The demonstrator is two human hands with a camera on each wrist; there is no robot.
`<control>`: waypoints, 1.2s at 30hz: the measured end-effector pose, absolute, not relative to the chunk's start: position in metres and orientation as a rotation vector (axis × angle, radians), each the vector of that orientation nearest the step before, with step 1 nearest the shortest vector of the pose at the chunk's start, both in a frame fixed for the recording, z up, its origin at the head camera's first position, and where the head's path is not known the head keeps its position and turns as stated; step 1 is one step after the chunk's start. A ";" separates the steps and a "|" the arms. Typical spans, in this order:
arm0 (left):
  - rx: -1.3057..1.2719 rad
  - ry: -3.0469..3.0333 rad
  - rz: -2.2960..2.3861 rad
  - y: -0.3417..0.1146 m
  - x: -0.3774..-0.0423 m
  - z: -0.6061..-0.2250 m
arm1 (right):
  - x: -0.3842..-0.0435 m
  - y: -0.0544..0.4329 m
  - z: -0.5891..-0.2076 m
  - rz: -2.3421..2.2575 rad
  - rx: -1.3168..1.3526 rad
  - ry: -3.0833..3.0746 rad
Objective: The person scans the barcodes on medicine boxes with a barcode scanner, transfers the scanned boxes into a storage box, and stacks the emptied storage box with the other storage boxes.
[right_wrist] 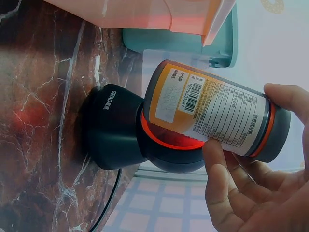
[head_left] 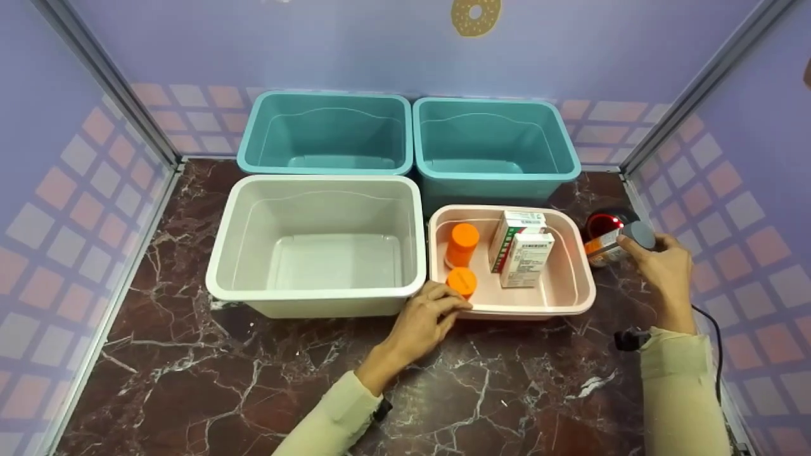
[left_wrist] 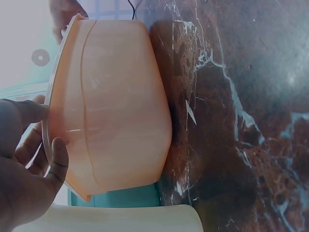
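Observation:
My right hand [head_left: 665, 266] grips a supplement bottle [right_wrist: 207, 108] by its grey cap end. The bottle is tilted, and its orange and white label with a barcode shows in the right wrist view. Close behind it is a black barcode scanner [right_wrist: 116, 128], its ring glowing red. My left hand [head_left: 424, 320] holds the near left rim of the pink bin [head_left: 573, 278], thumb outside and fingers over the edge. Two orange-capped bottles, one far [head_left: 464, 237] and one near [head_left: 462, 282], stand inside, along with a white box [head_left: 528, 261] and a green-and-red-sided box [head_left: 507, 237].
A large off-white bin [head_left: 317, 296] stands left of the pink one. Behind are two teal bins, left [head_left: 323, 170] and right [head_left: 494, 187]. The scanner's black cable [head_left: 717, 342] runs along the right wall. Everything stands on a dark marbled table [head_left: 253, 386].

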State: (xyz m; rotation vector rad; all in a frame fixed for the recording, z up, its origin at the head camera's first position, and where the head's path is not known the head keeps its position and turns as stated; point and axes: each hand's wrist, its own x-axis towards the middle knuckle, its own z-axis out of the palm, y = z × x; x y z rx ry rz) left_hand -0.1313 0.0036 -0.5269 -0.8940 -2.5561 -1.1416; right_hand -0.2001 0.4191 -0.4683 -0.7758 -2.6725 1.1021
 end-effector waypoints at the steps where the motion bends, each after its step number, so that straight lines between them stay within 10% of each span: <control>1: -0.893 -2.556 -1.143 0.004 -0.131 -0.527 | -0.200 0.419 -0.469 1.086 -0.778 -2.676; 36: -0.890 -2.541 -1.156 0.004 -0.131 -0.528 | -0.193 0.423 -0.480 1.042 -0.821 -2.678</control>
